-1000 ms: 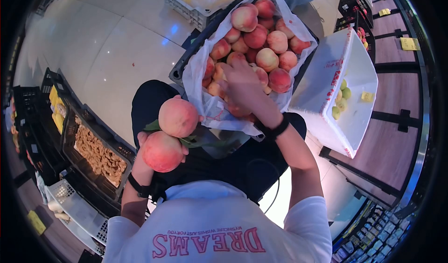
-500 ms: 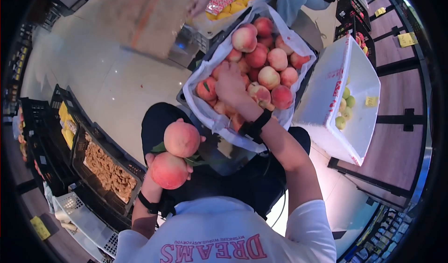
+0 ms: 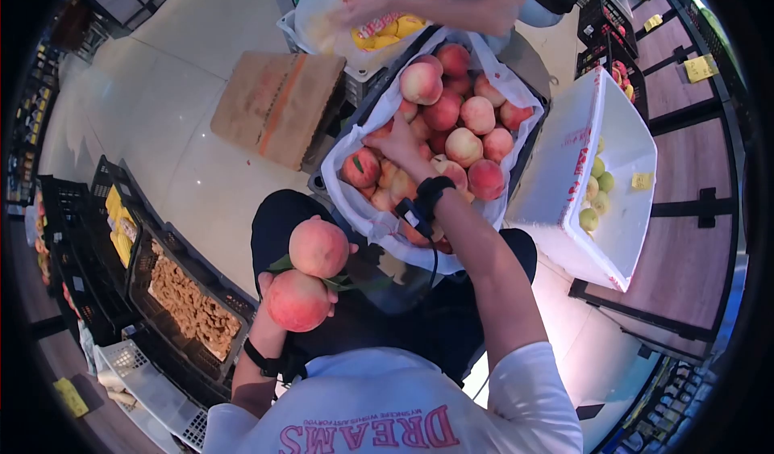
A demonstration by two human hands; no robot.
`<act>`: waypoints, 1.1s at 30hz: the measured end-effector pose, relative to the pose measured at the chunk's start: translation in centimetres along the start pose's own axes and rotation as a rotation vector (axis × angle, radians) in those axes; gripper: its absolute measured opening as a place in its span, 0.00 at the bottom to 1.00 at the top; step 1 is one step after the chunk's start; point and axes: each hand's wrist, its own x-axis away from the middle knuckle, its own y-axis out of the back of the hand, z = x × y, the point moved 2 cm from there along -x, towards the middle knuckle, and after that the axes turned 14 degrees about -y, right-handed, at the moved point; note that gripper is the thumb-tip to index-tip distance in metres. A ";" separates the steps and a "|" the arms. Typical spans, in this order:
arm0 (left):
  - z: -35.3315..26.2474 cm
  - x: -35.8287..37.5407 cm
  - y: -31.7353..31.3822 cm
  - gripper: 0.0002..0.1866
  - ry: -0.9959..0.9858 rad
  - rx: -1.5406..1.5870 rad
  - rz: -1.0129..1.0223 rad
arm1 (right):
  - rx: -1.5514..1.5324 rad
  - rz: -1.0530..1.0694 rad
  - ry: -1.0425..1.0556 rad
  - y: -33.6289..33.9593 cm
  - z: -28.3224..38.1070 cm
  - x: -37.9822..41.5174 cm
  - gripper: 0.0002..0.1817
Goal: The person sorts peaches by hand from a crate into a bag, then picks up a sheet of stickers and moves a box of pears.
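Right hand's fingers (image 3: 393, 141) are buried among peaches (image 3: 451, 107).

I saw a pale, glossy tiled floor (image 3: 161, 123) carrying everything. A flattened cardboard box (image 3: 278, 107) lay on it just beside a dark crate (image 3: 322, 181) lined with a white bag of peaches (image 3: 451, 123). A white foam box (image 3: 580, 156) sat tilted to one side, and black crates (image 3: 173, 293) stood along the other.

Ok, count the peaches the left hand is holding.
2. One peach sits on top, nearer the fingers; the other peach rests below it in the left hand, the two touching. None seems hidden behind them.
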 end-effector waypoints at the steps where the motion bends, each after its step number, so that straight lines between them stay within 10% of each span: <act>1: 0.2 -0.4 -0.8 0.56 -0.019 0.030 -0.017 | 0.039 -0.013 -0.031 0.3 -0.1 0.1 0.44; 8: 0.2 -0.6 -0.6 0.58 0.016 0.128 0.062 | 0.111 -0.014 -0.220 5.6 1.4 1.7 0.45; 24: 0.7 -0.5 -1.3 0.58 -0.043 0.142 0.034 | 1.118 -0.170 0.096 6.1 3.8 4.1 0.26; 27: 0.8 -0.8 -1.5 0.58 -0.041 0.146 0.042 | 1.005 -0.176 0.523 4.5 5.3 5.0 0.28; 33: 0.6 -0.6 -1.4 0.56 -0.045 0.158 0.062 | 0.794 0.309 0.285 0.3 7.3 6.5 0.21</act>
